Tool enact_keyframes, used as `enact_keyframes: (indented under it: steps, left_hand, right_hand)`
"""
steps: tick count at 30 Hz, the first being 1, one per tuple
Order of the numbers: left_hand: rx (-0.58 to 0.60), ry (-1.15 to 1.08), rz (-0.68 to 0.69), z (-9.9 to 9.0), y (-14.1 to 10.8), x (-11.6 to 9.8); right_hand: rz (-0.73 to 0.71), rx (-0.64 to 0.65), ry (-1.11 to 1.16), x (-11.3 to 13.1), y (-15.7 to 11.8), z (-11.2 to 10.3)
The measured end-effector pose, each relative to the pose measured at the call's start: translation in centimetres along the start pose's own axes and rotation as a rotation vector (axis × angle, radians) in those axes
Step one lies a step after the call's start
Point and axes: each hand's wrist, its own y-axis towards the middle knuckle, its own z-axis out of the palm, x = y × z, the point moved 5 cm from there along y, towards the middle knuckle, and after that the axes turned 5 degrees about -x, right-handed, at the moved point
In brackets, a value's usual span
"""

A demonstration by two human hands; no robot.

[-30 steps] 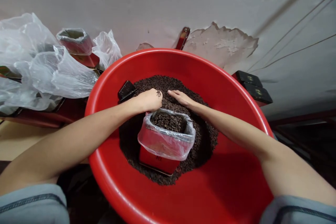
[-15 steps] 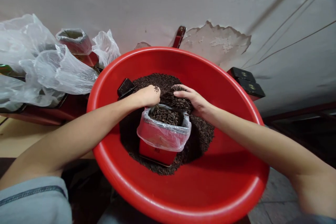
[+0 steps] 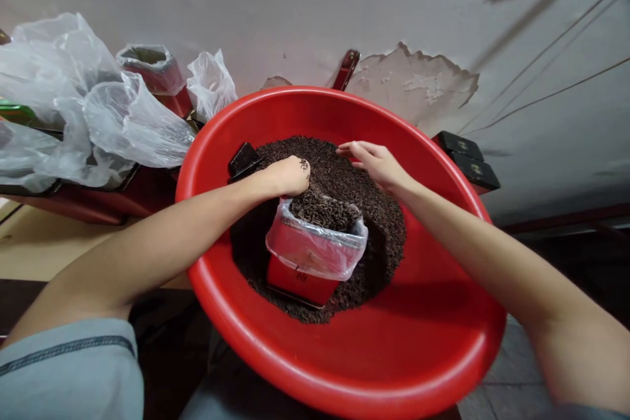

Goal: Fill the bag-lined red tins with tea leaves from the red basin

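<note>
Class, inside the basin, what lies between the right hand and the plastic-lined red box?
In the head view, loose dark leaf-like bits lie between the right hand and the box.

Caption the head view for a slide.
Left hand closed on a plastic-lined box in a red basin; right hand open over dark leaves.

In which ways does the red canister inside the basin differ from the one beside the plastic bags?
The red canister inside the basin shows dark dried leaves near its rim; in the red canister beside the plastic bags, none show. The first stands in the leaf pile; the second, outside the basin. The left hand is at the first one's rim; neither hand is near the second. Both have plastic folded over the rim.
</note>
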Motion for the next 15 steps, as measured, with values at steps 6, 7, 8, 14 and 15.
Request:
enact_keyframes:
  steps: [6, 7, 8, 14, 15]
  left_hand:
    - [0.03, 0.048, 0.055, -0.4, -0.3, -0.7]
    - [0.039, 0.05, 0.06, -0.5, -0.4, -0.7]
    - [0.048, 0.052, 0.062, -0.6, -0.5, -0.8]
    - [0.023, -0.018, 0.005, -0.5, -0.2, -0.6]
    - [0.023, -0.021, 0.005, -0.4, -0.1, -0.6]
  right_hand:
    - [0.371, -0.116, -0.409, -10.8, 3.4, 1.6]
    - [0.356, -0.108, -0.399, -11.1, 3.4, 2.7]
    - [0.335, -0.086, -0.383, -11.0, 3.5, 3.9]
    - [0.326, 0.028, 0.025, -7.3, 2.5, 9.1]
    - [0.389, 0.034, 0.143, -6.8, 2.1, 9.4]
